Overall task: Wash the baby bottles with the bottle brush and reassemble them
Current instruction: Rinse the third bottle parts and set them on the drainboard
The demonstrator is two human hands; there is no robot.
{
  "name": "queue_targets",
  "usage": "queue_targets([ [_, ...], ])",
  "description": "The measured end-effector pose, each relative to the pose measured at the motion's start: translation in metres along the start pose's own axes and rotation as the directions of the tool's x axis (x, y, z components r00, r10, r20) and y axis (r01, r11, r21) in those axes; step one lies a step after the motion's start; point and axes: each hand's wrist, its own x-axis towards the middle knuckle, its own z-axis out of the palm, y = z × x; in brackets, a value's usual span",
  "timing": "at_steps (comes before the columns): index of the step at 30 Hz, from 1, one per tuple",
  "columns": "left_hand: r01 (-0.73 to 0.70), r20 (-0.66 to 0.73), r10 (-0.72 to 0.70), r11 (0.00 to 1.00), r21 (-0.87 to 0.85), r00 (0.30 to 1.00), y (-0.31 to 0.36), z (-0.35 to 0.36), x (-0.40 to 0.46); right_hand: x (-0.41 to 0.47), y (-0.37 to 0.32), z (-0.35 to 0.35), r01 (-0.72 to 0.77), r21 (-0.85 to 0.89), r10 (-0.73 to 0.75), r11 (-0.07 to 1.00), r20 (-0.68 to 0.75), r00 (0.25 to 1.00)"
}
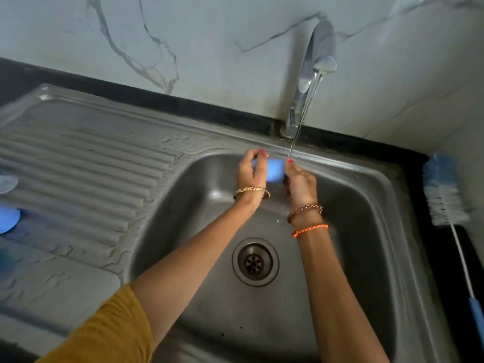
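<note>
Head view: blue bottle part (275, 172) gripped between both hands' fingers (258, 159).

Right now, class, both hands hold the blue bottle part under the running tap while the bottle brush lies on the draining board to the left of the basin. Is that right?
Not quite. The head view shows the bottle brush lying on the dark counter to the right of the basin, not on the draining board. The rest stands: the left hand and right hand hold the blue bottle part under the running tap.

A steel sink (366, 195) sits in a black counter (157, 98), its ribbed drainboard (86, 163) wet to the left. A round drain (255, 262) lies in the basin floor. A chrome tap (311, 74) runs a thin stream (301, 121) before a marble-veined wall (183, 35).
</note>
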Motion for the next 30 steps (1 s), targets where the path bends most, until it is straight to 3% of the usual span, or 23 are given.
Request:
queue_targets([
  [2, 0.193, -0.075, -0.198, 0.979, -0.07, 0.977, 0.004, 0.005, 0.014, -0.002, 0.003, 0.008, 0.222, -0.256, -0.217, 0.941, 0.046, 0.975],
  [3, 0.371, -0.034, -0.377, 0.921, -0.115, 0.926, 0.006, 0.005, 0.021, -0.002, 0.009, 0.007, 0.381, -0.49, -0.37, 0.784, 0.123, 0.921],
  [4, 0.563, 0.076, -0.558, 0.815, -0.135, 0.826, 0.007, 0.002, 0.027, -0.001, 0.014, 0.002, 0.529, -0.654, -0.518, 0.541, 0.237, 0.822],
  [5, 0.695, 0.177, -0.674, 0.709, -0.116, 0.717, 0.011, -0.003, 0.029, 0.004, 0.018, -0.004, 0.65, -0.692, -0.626, 0.315, 0.363, 0.69],
  [6, 0.752, 0.23, -0.722, 0.653, -0.084, 0.652, 0.011, -0.006, 0.028, 0.011, 0.021, -0.012, 0.732, -0.665, -0.668, 0.147, 0.48, 0.57],
  [7, 0.763, 0.247, -0.73, 0.642, -0.073, 0.637, 0.01, -0.006, 0.029, 0.016, 0.022, -0.02, 0.775, -0.624, -0.678, 0.101, 0.527, 0.513],
  [8, 0.734, 0.233, -0.705, 0.676, -0.067, 0.67, 0.009, -0.005, 0.027, 0.02, 0.026, -0.024, 0.781, -0.608, -0.68, 0.144, 0.512, 0.525],
  [9, 0.654, 0.205, -0.63, 0.752, -0.078, 0.749, 0.006, -0.002, 0.023, 0.02, 0.025, -0.024, 0.725, -0.587, -0.642, 0.359, 0.408, 0.649],
  [10, 0.493, 0.162, -0.477, 0.867, -0.074, 0.864, 0.001, 0.0, 0.016, 0.018, 0.023, -0.02, 0.585, -0.507, -0.544, 0.633, 0.247, 0.802],
  [11, 0.244, 0.129, -0.237, 0.969, -0.041, 0.963, -0.007, 0.002, 0.009, 0.017, 0.021, -0.013, 0.385, -0.361, -0.388, 0.85, 0.069, 0.919],
  [12, -0.011, 0.147, 0.014, 1.0, -0.017, 0.989, -0.012, 0.003, 0.002, 0.016, 0.019, -0.008, 0.21, -0.23, -0.23, 0.95, -0.064, 0.971],
  [13, -0.19, 0.173, 0.193, 0.981, -0.035, 0.966, -0.018, 0.004, -0.003, 0.015, 0.015, -0.003, 0.103, -0.185, -0.128, 0.977, -0.129, 0.983],
  [14, -0.22, 0.164, 0.228, 0.973, -0.067, 0.96, -0.02, 0.004, -0.004, 0.012, 0.009, 0.0, 0.069, -0.25, -0.109, 0.966, -0.149, 0.983],
  [16, -0.042, 0.073, 0.054, 0.986, -0.161, 0.996, -0.012, 0.005, 0.0, 0.005, 0.004, 0.001, 0.165, -0.422, -0.219, 0.891, -0.083, 0.972],
  [18, 0.202, 0.01, -0.205, 0.95, -0.237, 0.979, 0.0, 0.01, 0.008, -0.001, 0.003, -0.004, 0.351, -0.459, -0.36, 0.816, 0.072, 0.93],
  [19, 0.349, 0.023, -0.356, 0.901, -0.258, 0.934, 0.006, 0.012, 0.013, -0.002, 0.004, -0.007, 0.463, -0.508, -0.448, 0.726, 0.162, 0.879],
  [21, 0.64, 0.141, -0.63, 0.71, -0.292, 0.764, 0.017, 0.009, 0.019, -0.001, 0.006, -0.013, 0.644, -0.62, -0.587, 0.448, 0.34, 0.735],
  [23, 0.801, 0.304, -0.742, 0.537, -0.263, 0.597, 0.025, 0.002, 0.017, 0.004, 0.004, -0.021, 0.727, -0.659, -0.628, 0.193, 0.486, 0.608],
  [25, 0.839, 0.361, -0.757, 0.496, -0.225, 0.544, 0.018, 0.0, 0.016, 0.012, 0.01, -0.03, 0.777, -0.629, -0.641, 0.004, 0.595, 0.485],
  [26, 0.838, 0.361, -0.756, 0.496, -0.226, 0.546, 0.015, 0.002, 0.016, 0.012, 0.01, -0.032, 0.768, -0.638, -0.644, 0.047, 0.569, 0.512],
  [27, 0.826, 0.348, -0.749, 0.504, -0.254, 0.564, 0.015, 0.005, 0.014, 0.012, 0.01, -0.03, 0.733, -0.662, -0.655, 0.157, 0.486, 0.579],
  [29, 0.71, 0.244, -0.668, 0.645, -0.281, 0.703, 0.01, 0.016, 0.013, 0.01, 0.01, -0.024, 0.556, -0.612, -0.592, 0.561, 0.172, 0.787],
  [30, 0.61, 0.189, -0.58, 0.753, -0.248, 0.792, 0.007, 0.021, 0.01, 0.011, 0.009, -0.02, 0.416, -0.498, -0.467, 0.761, 0.025, 0.884],
])
